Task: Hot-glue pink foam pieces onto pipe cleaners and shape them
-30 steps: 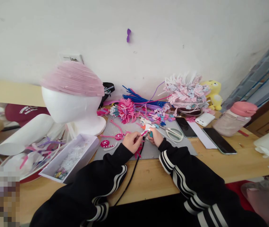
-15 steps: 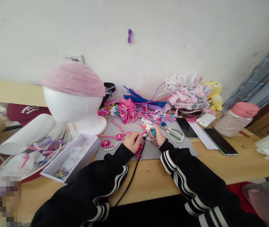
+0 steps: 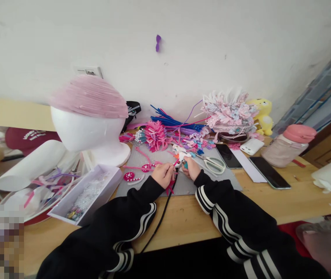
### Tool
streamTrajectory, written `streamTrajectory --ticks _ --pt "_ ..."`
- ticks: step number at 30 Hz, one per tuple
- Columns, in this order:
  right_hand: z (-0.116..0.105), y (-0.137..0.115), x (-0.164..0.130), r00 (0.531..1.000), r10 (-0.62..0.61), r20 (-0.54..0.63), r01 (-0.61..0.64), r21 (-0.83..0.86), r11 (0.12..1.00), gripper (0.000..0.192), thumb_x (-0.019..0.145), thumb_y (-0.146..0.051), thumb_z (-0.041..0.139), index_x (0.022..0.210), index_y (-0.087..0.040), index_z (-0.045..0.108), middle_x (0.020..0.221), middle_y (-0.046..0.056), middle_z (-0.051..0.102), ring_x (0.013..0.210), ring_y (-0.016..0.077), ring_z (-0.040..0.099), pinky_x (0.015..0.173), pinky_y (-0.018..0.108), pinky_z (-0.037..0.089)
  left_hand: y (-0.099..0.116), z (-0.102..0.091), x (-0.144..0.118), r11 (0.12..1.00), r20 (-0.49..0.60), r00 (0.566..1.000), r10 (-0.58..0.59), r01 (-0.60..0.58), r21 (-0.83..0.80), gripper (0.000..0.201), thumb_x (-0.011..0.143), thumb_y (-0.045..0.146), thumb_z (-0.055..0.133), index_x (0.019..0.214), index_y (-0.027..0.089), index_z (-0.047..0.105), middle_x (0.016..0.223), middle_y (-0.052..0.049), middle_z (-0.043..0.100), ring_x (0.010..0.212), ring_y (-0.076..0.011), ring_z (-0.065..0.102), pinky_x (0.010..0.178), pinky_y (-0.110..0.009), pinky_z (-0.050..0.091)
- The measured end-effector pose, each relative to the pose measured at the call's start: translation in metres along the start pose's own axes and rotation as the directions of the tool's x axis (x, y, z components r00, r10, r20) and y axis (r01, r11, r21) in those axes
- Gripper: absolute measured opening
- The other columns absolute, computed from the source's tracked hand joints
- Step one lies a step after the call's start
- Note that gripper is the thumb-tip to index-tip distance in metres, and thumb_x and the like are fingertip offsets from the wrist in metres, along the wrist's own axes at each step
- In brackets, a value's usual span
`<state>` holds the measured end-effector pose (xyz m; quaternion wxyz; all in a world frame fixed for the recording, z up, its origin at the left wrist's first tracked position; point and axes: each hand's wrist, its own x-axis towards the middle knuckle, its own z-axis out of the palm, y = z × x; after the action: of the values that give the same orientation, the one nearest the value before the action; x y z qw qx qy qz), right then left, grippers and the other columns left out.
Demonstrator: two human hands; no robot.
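My right hand (image 3: 192, 168) is wrapped round a white and teal glue gun (image 3: 182, 155) with an orange part near its nozzle. A black cord (image 3: 163, 217) runs from the gun down over the table edge. My left hand (image 3: 163, 174), closed in a pinch, holds a pink pipe cleaner (image 3: 176, 162) whose end is close to the gun; whether they touch I cannot tell. Under the left hand, pink fuzzy pieces (image 3: 169, 189) partly show. On the grey mat (image 3: 150, 189) lie red discs with white beads (image 3: 128, 176) and a pair of scissors (image 3: 214, 165).
At left stand a white foam head (image 3: 87, 131) with a pink cap and a white box (image 3: 80, 215) of beads. Behind the mat lie blue pipe cleaners (image 3: 174, 122) and a floral headpiece (image 3: 229, 112). Phones (image 3: 270, 173) and a pink-lidded bottle (image 3: 289, 147) are at right.
The glue gun has turned slightly in my right hand, and less of its teal handle shows. My left hand stays pinched in nearly the same place. The view has shifted a little.
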<state>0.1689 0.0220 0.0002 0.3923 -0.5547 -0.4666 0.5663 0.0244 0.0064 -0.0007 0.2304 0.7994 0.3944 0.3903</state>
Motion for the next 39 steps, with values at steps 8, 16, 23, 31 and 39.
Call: streamTrajectory --ticks 8,16,23,31,39 --pt "0.002 -0.004 -0.002 1.0 0.005 0.018 -0.005 0.016 1.0 0.047 0.085 -0.03 0.018 0.04 -0.021 0.027 0.029 -0.004 0.02 0.026 0.0061 0.018 0.027 0.019 0.012 -0.001 0.001 0.0 0.997 0.04 0.997 0.064 -0.065 0.032 0.03 0.083 0.022 0.029 0.062 0.019 0.05 0.04 0.004 0.053 0.046 -0.0098 0.054 0.062 -0.023 0.041" --pt "0.003 -0.005 -0.003 0.999 0.004 0.044 -0.004 -0.002 1.0 0.049 0.086 -0.036 0.019 0.039 -0.021 0.025 0.027 -0.005 0.018 0.025 0.0057 0.015 0.027 0.019 0.011 -0.002 0.001 0.0 0.995 0.042 0.997 0.067 -0.07 0.069 0.029 0.083 0.022 0.029 0.063 0.018 0.05 0.041 0.004 0.055 0.046 -0.0098 0.054 0.066 -0.025 0.04" --pt "0.001 -0.002 -0.002 0.997 0.036 0.067 -0.037 0.012 0.999 0.053 0.083 -0.046 0.021 0.036 -0.021 0.025 0.026 -0.004 0.017 0.025 0.0046 0.013 0.027 0.02 0.007 -0.004 0.001 0.0 0.995 0.05 0.996 0.069 -0.072 0.062 0.029 0.083 0.022 0.029 0.063 0.018 0.05 0.041 0.003 0.055 0.046 -0.0095 0.053 0.064 -0.024 0.04" --pt "-0.007 0.001 0.001 0.986 0.066 0.151 -0.104 0.259 0.96 0.055 0.073 -0.064 0.021 0.046 -0.018 0.037 0.029 -0.007 0.022 0.024 0.0035 0.015 0.027 0.018 0.008 -0.003 0.003 0.0 0.993 0.056 0.997 -0.05 0.056 -0.108 0.028 0.082 0.029 0.028 0.066 0.018 0.049 0.042 0.003 0.053 0.044 -0.0094 0.051 0.058 -0.022 0.04" --pt "0.002 0.004 -0.006 0.946 -0.293 0.141 0.275 0.13 0.953 0.026 0.059 -0.037 0.063 0.057 -0.013 0.052 0.039 -0.006 0.043 0.033 0.0043 0.035 0.035 0.019 0.023 -0.014 0.018 0.003 0.801 0.176 0.965 -0.194 0.26 -0.539 0.038 0.073 0.053 0.034 0.066 0.018 0.044 0.045 0.001 0.055 0.045 -0.0112 0.052 0.054 -0.025 0.042"
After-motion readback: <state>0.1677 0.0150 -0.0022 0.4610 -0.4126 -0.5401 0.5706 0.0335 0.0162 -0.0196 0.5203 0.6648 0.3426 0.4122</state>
